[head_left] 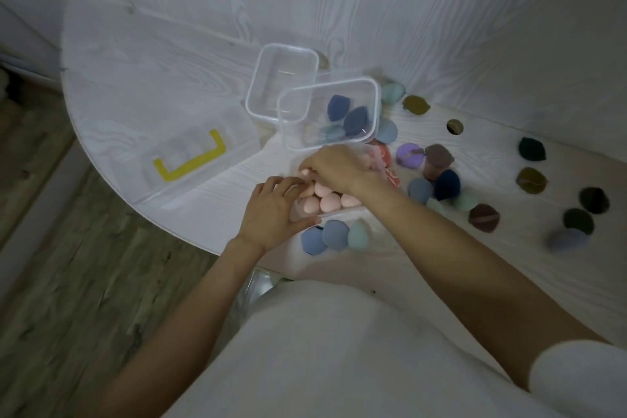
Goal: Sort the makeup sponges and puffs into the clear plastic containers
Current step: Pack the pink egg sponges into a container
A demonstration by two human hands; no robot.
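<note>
A clear container point(354, 210) near the table's front edge holds several pink sponges point(329, 201). My left hand point(274, 210) grips its near left corner, thumb along the front wall. My right hand point(334, 168) reaches over it from the right, its fingertips pinching a pink sponge point(305, 173) at the container's far left side. Behind it stands a second clear container point(291, 132) with dark blue sponges point(353, 119) inside. A third, empty clear container point(258, 95) stands further back left.
Loose puffs and sponges lie on the white table point(135, 78): blue and mint puffs point(330, 236) in front, purple point(409, 153), brown point(437, 158), navy point(447, 184) and dark green ones point(531, 148) to the right. A clear lid with a yellow handle point(190, 159) lies left.
</note>
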